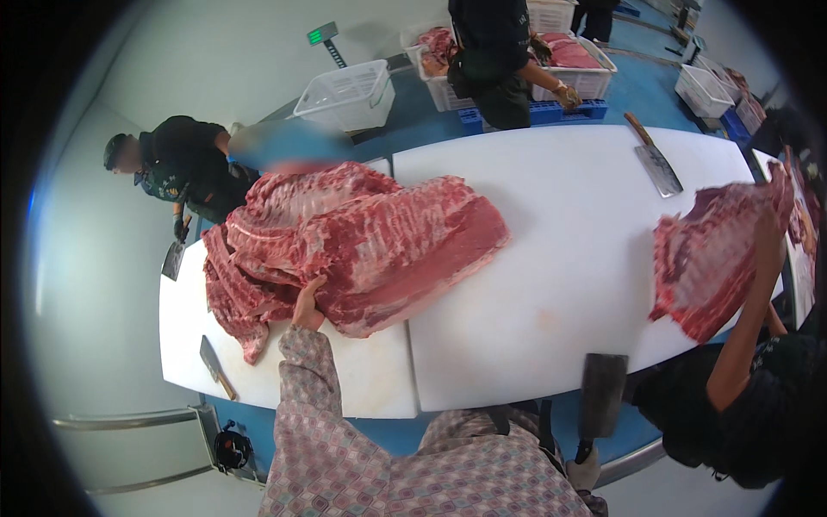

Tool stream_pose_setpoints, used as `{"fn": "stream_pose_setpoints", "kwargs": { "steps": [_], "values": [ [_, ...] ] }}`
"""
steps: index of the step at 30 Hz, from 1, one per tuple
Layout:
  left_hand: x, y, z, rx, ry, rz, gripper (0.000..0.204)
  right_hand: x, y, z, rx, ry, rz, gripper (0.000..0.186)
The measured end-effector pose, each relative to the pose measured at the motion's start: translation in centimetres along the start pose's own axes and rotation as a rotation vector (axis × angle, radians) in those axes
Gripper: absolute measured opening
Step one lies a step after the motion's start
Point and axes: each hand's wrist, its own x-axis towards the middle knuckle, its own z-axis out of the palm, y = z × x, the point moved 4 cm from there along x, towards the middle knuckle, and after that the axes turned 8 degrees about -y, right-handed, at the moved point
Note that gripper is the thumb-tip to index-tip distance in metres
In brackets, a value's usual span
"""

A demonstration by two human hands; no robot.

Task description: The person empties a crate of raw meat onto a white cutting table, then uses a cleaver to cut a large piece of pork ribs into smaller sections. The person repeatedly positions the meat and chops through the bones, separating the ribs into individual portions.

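Observation:
A large slab of raw red meat with pale rib bands [405, 250] lies over the left part of the white cutting boards [543, 345]. My bare left hand [308, 306] grips the slab's near edge, its fingertips partly sunk against the meat. In my gloved right hand [582, 471], low at the right, is the black handle of a broad dark cleaver [602, 396], held upright at the table's front edge. A smaller cleaver with a wooden handle [211, 362] rests at the board's near left. Another [657, 168] lies at the far right of the board.
Co-workers stand at left [189, 159], beyond the table [491, 60] and at right [724, 414], the last gripping another meat piece [698, 267]. A co-worker's cleaver [172, 258] hangs by the left edge. Behind are white crates [340, 95], blue pallets [560, 112] and a scale display [322, 34].

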Motion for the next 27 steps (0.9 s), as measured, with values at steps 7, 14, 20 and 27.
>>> {"fn": "stream_pose_setpoints", "kwargs": {
  "steps": [7, 14, 20, 27],
  "values": [
    [-1.3, 1.1, 0.4, 0.16, 0.027, 0.06, 0.032, 3.5, -5.9, -0.9, 0.033, -0.185, -0.201, 0.038],
    [-2.2, 0.5, 1.6, 0.155, 0.122, 0.055, 0.029, 10.4, -13.2, -1.8, 0.013, -0.184, -0.33, 0.028],
    [-3.0, 0.6, 3.1, 0.156, 0.117, 0.125, 0.028, 16.1, -15.0, -4.4, -0.049, -0.181, -0.267, 0.032],
    [-4.6, 2.2, 6.8, 0.316, 0.201, 0.374, 0.035, 19.2, -14.4, -4.4, 0.07, -0.141, -0.205, 0.032]
  ]
}}
